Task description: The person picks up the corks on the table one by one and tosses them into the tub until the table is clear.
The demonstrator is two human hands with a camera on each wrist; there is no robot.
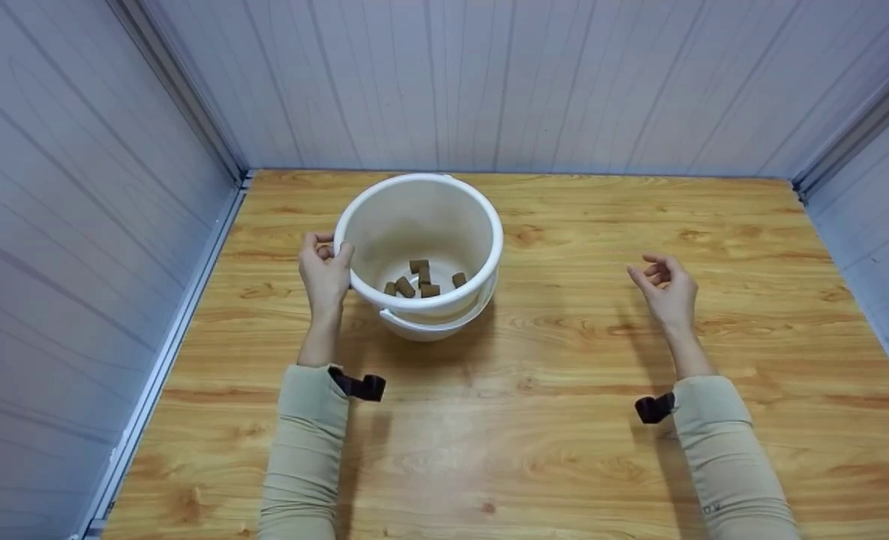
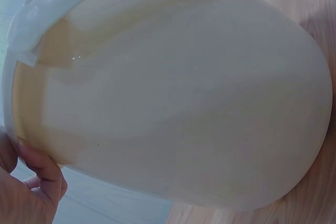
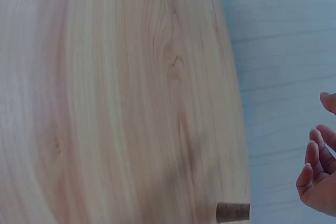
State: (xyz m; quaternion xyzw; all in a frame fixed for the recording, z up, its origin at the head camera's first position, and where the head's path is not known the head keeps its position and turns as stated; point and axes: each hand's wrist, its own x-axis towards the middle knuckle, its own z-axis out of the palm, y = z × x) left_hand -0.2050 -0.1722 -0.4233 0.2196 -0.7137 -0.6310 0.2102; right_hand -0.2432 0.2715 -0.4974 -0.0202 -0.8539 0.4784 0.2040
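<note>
My left hand point(image 1: 325, 276) grips the rim of a white plastic bucket point(image 1: 444, 304) at its left side, thumb over the rim. In the left wrist view, the curled fingers of the left hand point(image 2: 39, 182) lie against the outside of the bucket point(image 2: 184, 93) just under its rim. Several short brown cylinders, cork-like pieces point(image 1: 404, 287), lie on the bucket's floor. Well to the right, my right hand point(image 1: 669, 296) hovers above the table with loosely curled fingers and nothing in them. The right wrist view shows one brown cork-like piece point(image 3: 233, 212) on the table near the right hand point(image 3: 320, 171).
The bucket's white handle point(image 1: 444, 326) hangs down at its front. Under everything is a wood-grain table point(image 1: 549, 450), bounded by pale panels at the back point(image 1: 534, 90), left point(image 1: 61, 225) and right. A dark camera mount sits on each wrist.
</note>
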